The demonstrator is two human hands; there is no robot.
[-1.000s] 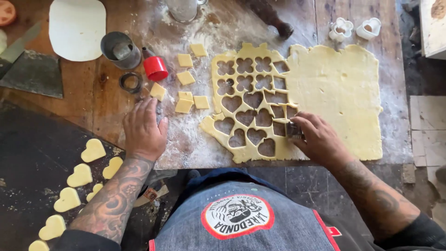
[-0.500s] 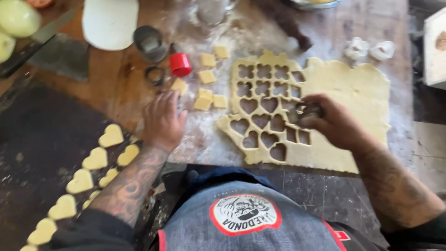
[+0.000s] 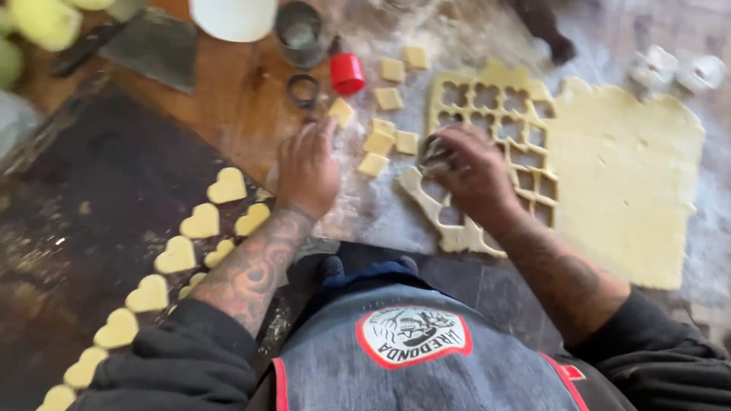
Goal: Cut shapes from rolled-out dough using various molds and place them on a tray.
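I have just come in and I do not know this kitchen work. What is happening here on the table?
A person is cutting shapes out of a rolled sheet of dough on a floured wooden table. The right hand presses a small metal cutter into the dough, where many holes are already cut. The left hand rests flat on the table beside small square dough pieces. Heart-shaped dough pieces lie in rows on a dark tray at the left.
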